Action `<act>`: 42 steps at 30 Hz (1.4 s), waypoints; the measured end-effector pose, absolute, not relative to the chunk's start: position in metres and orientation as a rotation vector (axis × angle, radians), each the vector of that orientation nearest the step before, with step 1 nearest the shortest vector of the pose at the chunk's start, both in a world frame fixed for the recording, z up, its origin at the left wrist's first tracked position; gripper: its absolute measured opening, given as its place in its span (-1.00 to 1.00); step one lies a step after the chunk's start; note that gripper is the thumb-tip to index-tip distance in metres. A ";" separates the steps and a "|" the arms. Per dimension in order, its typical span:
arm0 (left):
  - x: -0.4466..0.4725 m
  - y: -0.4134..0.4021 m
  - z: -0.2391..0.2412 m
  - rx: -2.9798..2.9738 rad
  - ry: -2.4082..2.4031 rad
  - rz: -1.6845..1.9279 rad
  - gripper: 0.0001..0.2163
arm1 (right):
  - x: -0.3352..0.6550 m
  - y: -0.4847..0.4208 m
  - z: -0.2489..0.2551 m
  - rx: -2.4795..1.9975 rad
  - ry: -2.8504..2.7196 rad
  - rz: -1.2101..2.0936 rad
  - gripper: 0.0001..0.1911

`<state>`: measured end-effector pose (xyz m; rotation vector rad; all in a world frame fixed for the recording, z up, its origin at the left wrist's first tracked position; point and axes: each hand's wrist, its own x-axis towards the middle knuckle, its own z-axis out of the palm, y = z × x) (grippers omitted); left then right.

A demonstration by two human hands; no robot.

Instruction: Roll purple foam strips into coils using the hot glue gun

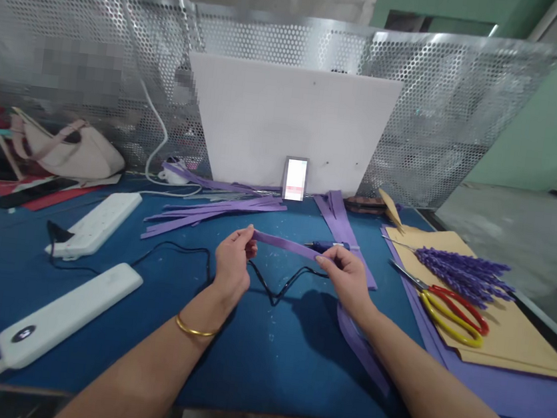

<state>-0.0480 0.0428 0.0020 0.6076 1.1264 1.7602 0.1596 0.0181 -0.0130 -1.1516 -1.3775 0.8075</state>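
A narrow purple strip [287, 244] is stretched between my two hands above the blue table. My left hand [233, 257] pinches one end of it between thumb and fingers. With a similar pinch, my right hand [346, 277] grips it farther along, and the rest hangs below that hand toward the tabletop. Just behind my right hand lies a dark blue hand tool [327, 245], partly hidden, so its kind is unclear. More purple strips [218, 212] lie behind my left hand, and wider ones [339, 226] lie behind the right.
Scissors [452, 313] with red and yellow handles and purple lavender-like sprigs [467, 274] lie on tan sheets [505, 335] at right. To the left are a power strip [100, 222], a white elongated device [70, 313] and a handbag [79, 149]. A phone [295, 179] leans against a white board [293, 117].
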 end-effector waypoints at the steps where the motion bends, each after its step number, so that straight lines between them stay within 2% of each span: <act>1: -0.048 0.043 0.002 0.589 1.124 1.754 -0.60 | 0.159 0.018 -0.013 -1.154 -1.374 0.816 -0.72; 7: -0.044 0.041 -0.001 0.511 1.060 1.625 -0.43 | 0.157 0.018 -0.014 -1.154 -1.347 0.839 -0.71; 23: -0.023 0.026 -0.013 0.912 1.157 1.318 -0.54 | 0.150 0.010 -0.021 -1.130 -1.433 0.931 -0.75; 37: -0.019 0.017 -0.010 0.964 1.066 1.279 -0.67 | 0.146 0.007 -0.023 -1.096 -1.480 0.954 -0.77; 42: -0.018 0.019 -0.012 0.859 1.078 1.305 -0.64 | 0.144 0.004 -0.023 -1.096 -1.484 0.992 -0.77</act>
